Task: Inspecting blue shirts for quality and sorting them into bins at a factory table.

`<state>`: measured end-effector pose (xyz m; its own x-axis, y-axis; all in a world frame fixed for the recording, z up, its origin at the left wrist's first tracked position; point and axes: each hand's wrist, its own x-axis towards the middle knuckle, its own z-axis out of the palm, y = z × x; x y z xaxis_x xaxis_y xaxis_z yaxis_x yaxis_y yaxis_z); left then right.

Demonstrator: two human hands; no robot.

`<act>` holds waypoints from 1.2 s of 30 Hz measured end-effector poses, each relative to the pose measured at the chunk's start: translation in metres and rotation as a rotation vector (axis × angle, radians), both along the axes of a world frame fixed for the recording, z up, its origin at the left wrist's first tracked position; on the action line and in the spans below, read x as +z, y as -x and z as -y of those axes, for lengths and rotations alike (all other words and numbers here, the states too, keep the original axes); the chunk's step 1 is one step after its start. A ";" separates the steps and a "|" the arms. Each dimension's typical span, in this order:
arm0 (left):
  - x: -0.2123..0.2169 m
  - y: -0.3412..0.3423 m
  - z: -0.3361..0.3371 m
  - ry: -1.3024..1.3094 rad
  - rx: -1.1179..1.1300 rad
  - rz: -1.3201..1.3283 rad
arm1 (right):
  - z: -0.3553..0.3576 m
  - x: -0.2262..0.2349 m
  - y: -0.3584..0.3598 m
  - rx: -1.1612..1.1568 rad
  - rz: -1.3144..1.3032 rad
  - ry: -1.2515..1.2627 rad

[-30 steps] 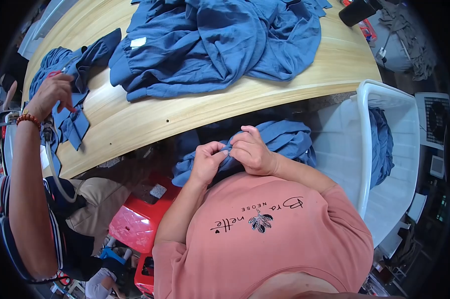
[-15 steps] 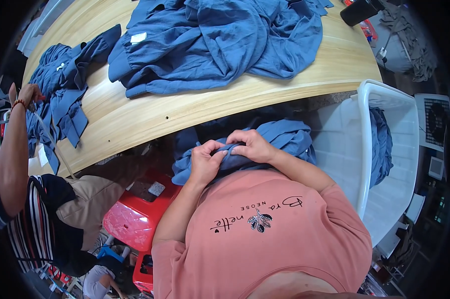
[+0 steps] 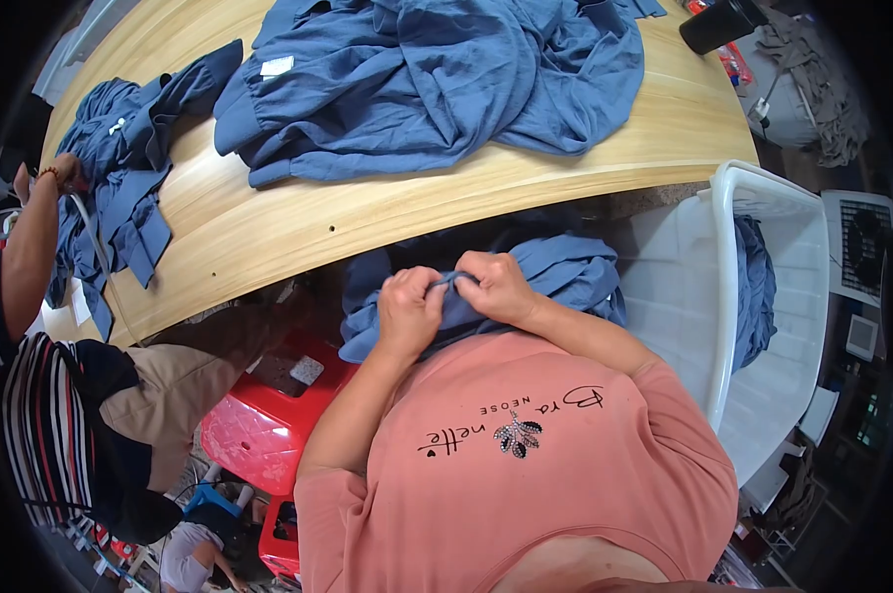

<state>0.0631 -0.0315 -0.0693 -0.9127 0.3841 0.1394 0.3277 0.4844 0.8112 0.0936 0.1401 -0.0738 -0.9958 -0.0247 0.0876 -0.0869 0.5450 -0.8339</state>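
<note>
A blue garment (image 3: 565, 269) lies bunched over my lap, just below the table's front edge. My left hand (image 3: 409, 304) and my right hand (image 3: 501, 287) are both closed on it, the fingers curled over a rolled edge of the cloth. Between the two hands a short stretch of that edge shows, pulled up toward me. The fingertips are partly hidden by the knuckles and the fabric. A larger heap of blue garments (image 3: 437, 89) with a white label (image 3: 277, 67) rests on the table in front of me.
The wooden table (image 3: 279, 242) spans the view ahead. To my right stands a white plastic bin (image 3: 718, 296) with blue cloth (image 3: 753, 296) in it. A person in a striped shirt (image 3: 46, 425) handles a blue garment (image 3: 121, 188) at the left. A red stool (image 3: 259, 435) stands between us.
My hands have tightened from a fingertip pinch into a fuller grip on the cloth edge, knuckles turned upward. At left, the other person's hand has shifted slightly.
</note>
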 end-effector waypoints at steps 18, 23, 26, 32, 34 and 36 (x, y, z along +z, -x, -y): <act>-0.002 0.001 0.044 0.104 0.168 -0.088 | 0.021 -0.018 0.026 0.411 -0.501 -0.252; -0.002 -0.012 0.047 -0.157 0.098 0.334 | 0.021 -0.008 0.022 0.409 -0.373 -0.157; -0.001 -0.009 0.056 -0.473 0.116 0.870 | 0.022 -0.001 0.022 0.455 -0.455 -0.129; 0.016 -0.009 0.058 -0.290 0.115 0.968 | 0.027 0.004 0.018 0.534 -0.663 -0.173; 0.020 -0.012 0.054 0.231 0.161 0.551 | 0.023 0.004 0.016 0.587 -0.618 -0.186; 0.017 -0.005 0.047 0.179 0.089 -0.036 | 0.021 0.004 0.014 0.607 -0.594 -0.184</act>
